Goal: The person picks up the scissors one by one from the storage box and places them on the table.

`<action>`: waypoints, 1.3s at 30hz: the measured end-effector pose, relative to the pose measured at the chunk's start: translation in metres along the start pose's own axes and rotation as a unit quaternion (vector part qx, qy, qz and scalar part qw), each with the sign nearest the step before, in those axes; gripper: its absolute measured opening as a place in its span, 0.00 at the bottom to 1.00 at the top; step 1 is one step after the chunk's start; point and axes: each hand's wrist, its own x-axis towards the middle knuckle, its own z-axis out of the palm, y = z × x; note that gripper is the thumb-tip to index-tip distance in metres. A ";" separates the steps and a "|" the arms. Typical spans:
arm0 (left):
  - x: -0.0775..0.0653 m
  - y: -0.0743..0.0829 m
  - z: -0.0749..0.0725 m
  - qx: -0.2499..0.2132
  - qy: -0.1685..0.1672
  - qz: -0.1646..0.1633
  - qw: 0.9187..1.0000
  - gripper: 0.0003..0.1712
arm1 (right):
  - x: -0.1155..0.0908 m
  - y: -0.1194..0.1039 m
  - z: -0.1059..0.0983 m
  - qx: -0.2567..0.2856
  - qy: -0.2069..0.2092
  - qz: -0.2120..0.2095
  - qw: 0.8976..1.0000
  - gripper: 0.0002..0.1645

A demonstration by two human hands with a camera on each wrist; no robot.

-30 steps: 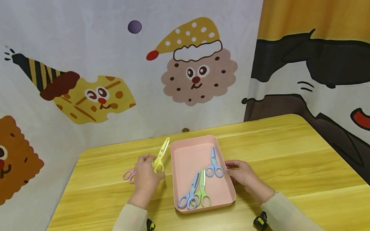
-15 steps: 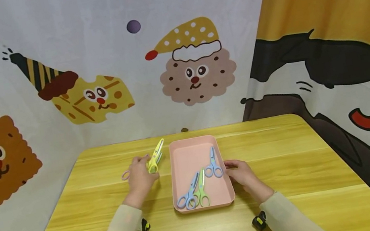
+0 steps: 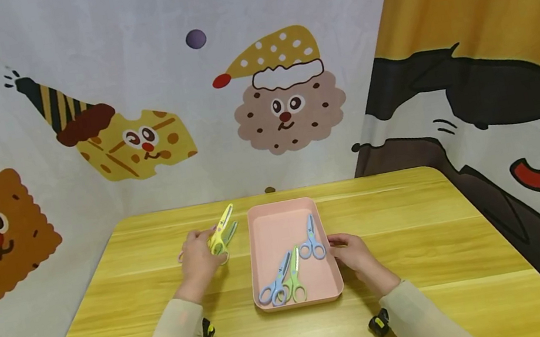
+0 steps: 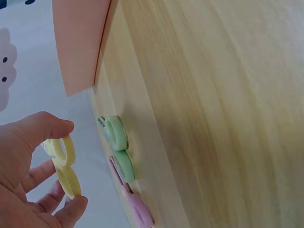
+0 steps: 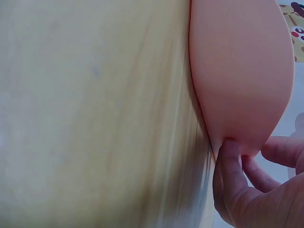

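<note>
In the head view my left hand (image 3: 197,262) pinches yellow scissors (image 3: 219,239) by the handle, blades pointing away. The left wrist view shows thumb and fingers around their handle loops (image 4: 71,148), held above the table. Green scissors (image 4: 118,134) and pink scissors (image 4: 139,209) lie on the wood beyond that hand, the pink pair mostly hidden by it in the head view. My right hand (image 3: 356,252) holds the right side of a pink tray (image 3: 279,220), thumb at the rim and fingers against the outer wall (image 5: 237,85). Inside lie blue scissors (image 3: 311,238), more blue scissors (image 3: 280,280) and light-green scissors (image 3: 295,274).
The tray stands mid-table on a wooden tabletop (image 3: 419,227). A curtain (image 3: 147,46) printed with cartoon figures hangs behind the table's far edge. A small black device (image 3: 379,324) is strapped at the right wrist.
My left hand has moved left with the yellow scissors, away from the tray, and the green pair's blades have come into sight. The right hand stays on the tray.
</note>
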 end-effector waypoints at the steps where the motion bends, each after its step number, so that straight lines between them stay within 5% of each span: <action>1: 0.000 -0.001 0.000 -0.001 0.000 -0.001 1.000 0.41 | 0.000 0.000 0.000 0.001 0.000 0.000 1.000 0.22; 39: 0.006 -0.036 -0.016 0.017 -0.007 -0.033 0.999 0.37 | 0.002 0.002 0.000 -0.002 0.006 0.003 1.000 0.22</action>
